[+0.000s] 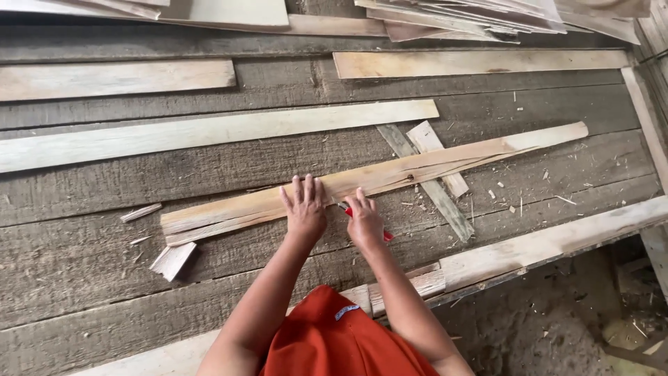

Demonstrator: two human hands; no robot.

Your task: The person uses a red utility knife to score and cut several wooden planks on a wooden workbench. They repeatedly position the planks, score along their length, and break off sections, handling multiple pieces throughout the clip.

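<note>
I press my flat, open left hand on a split plank running lower-left to upper-right; my right hand grips a red-handled tool beside crossed offcuts.

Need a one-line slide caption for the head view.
Left hand flat on a long split wood strip; right hand grips a red-handled tool beside it.

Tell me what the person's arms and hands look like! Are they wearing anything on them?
Both arms are bare, with no sleeves reaching the forearms. The left hand and right hand wear no gloves, and no rings or watch show. Lower down there is an orange-red garment with a small pale label.
</note>
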